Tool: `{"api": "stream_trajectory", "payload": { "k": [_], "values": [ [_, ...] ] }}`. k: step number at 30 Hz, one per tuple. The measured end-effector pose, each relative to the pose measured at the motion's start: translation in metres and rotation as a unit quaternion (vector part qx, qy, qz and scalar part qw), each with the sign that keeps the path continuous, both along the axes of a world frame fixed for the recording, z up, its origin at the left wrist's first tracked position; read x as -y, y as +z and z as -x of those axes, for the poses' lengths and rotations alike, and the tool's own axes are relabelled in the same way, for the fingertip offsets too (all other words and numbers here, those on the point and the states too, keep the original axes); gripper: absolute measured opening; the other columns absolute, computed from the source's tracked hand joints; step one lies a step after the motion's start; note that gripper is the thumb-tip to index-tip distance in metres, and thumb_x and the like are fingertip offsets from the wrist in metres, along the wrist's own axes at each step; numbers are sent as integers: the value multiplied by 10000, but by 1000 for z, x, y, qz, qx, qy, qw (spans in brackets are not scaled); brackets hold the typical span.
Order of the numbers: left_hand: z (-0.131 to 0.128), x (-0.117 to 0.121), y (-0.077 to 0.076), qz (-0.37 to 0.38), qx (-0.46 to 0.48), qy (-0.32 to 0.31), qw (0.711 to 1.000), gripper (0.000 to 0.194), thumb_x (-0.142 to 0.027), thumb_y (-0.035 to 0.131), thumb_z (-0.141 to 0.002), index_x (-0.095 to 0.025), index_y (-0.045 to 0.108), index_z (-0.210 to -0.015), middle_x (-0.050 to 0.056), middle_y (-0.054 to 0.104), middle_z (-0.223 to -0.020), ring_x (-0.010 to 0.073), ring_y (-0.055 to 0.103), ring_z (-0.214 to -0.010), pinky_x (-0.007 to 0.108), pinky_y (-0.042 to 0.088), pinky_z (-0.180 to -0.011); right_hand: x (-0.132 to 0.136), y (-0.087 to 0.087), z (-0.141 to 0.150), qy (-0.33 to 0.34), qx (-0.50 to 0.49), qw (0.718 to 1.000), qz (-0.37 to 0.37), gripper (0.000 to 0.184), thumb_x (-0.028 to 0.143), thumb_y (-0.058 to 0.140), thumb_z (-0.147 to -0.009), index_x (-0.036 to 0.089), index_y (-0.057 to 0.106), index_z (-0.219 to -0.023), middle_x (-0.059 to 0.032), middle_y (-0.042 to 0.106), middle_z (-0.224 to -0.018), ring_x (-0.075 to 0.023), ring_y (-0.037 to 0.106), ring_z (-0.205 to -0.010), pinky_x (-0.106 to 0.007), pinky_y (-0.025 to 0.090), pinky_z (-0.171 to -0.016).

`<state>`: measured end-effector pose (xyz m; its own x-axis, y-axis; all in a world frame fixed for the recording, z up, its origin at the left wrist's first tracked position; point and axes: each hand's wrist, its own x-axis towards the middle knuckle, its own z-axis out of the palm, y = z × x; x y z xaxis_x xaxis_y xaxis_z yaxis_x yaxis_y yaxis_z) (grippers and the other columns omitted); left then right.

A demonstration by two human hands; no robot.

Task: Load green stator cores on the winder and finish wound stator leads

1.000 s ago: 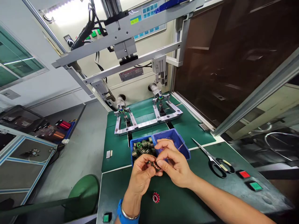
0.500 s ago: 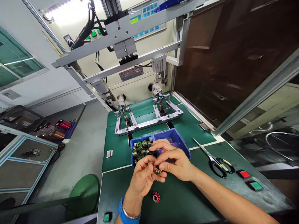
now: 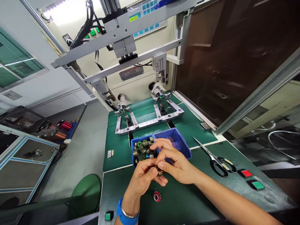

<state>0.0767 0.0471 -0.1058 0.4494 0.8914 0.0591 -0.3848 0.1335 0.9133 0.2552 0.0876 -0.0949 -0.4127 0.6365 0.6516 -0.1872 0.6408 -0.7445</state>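
Left hand (image 3: 143, 180) pinches that copper-wound core (image 3: 159, 172), prob to steady it for the right hand (image 3: 179, 165), fingertips pressed together at its edge.

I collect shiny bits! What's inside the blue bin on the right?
Thin wire scraps lie in the blue bin; anything behind the right hand can't be seen.

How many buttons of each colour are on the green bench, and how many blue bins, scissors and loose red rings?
Red buttons: 1
Green buttons: 2
Blue bins: 2
Scissors: 1
Loose red rings: 1
Total: 7
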Motion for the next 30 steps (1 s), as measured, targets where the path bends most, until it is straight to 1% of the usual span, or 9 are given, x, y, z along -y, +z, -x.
{"api": "stream_trajectory", "payload": {
  "k": [3, 5, 10, 15, 19, 22, 25, 27, 30],
  "values": [
    [1, 0, 0, -17, -41, 6, 999, 265, -395, 753, -878, -140, 753, -948, 66, 665, -816, 181, 717, -678, 239, 618, -632, 1, 2, -2, 7, 15, 1000, 4, 309, 429, 536, -1065, 218, 612, -853, -61, 544, -1216, -296, 370, -1253, -518, 215, -1086],
    [1, 0, 0, -19, -53, 8, 998, 246, -380, 758, -874, -136, 753, -907, 71, 660, -845, 187, 717, -686, 249, 616, -636, 1, 3, -3, 11, 22, 1000, 1, 321, 434, 535, -1065, 218, 602, -838, -55, 552, -1203, -296, 356, -1264, -522, 193, -1095],
    [-1, 1, -1, -37, -80, 38, 995, 315, -440, 752, -863, -133, 748, -931, 90, 674, -877, 196, 707, -685, 265, 596, -634, 0, 6, -3, -1, 25, 1000, -6, 304, 417, 525, -1064, 222, 582, -838, -42, 567, -1175, -288, 375, -1245, -523, 201, -1088],
    [-7, 3, 0, -115, -168, 91, 975, 296, -395, 661, -939, -134, 739, -822, 80, 688, -769, 178, 669, -692, 252, 540, -663, 2, 2, 2, -47, 20, 999, 4, 193, 282, 516, -1025, 231, 564, -845, -33, 573, -1150, -294, 327, -1281, -514, 274, -1039],
    [-11, 2, 1, -136, -176, 133, 966, 299, -373, 651, -941, -147, 727, -761, 59, 672, -722, 167, 635, -654, 245, 512, -628, 6, -3, 9, -104, -12, 995, 1, 143, 201, 518, -981, 232, 560, -848, -29, 591, -1068, -291, 380, -1236, -501, 326, -997],
    [-12, 2, 2, -132, -176, 162, 962, 281, -382, 655, -933, -154, 745, -797, 54, 670, -745, 162, 616, -643, 241, 499, -607, 9, -2, 14, -154, -16, 986, -55, 77, 181, 590, -936, 227, 601, -875, -32, 616, -1032, -300, 440, -1184, -504, 345, -985],
    [-14, 1, 2, -147, -191, 170, 955, 277, -371, 644, -942, -161, 757, -801, 36, 646, -715, 142, 575, -635, 224, 464, -599, 10, 2, 16, -195, -34, 971, -133, 127, 107, 578, -922, 211, 606, -856, -21, 635, -907, -280, 534, -1077, -485, 387, -950],
    [-15, 1, 2, -165, -206, 163, 951, 285, -354, 641, -946, -161, 751, -768, 26, 627, -689, 131, 552, -632, 218, 438, -597, 11, 4, 16, -208, -47, 965, -152, 179, 66, 532, -932, 203, 592, -834, -13, 629, -834, -263, 568, -1019, -467, 413, -922],
    [-17, 1, -1, -183, -219, 154, 946, 293, -357, 654, -940, -151, 730, -745, 30, 634, -698, 132, 555, -646, 220, 434, -606, 9, 7, 13, -219, -50, 963, -151, 174, 77, 535, -933, 197, 587, -817, -21, 628, -816, -263, 569, -989, -453, 432, -890]
  ]
}}
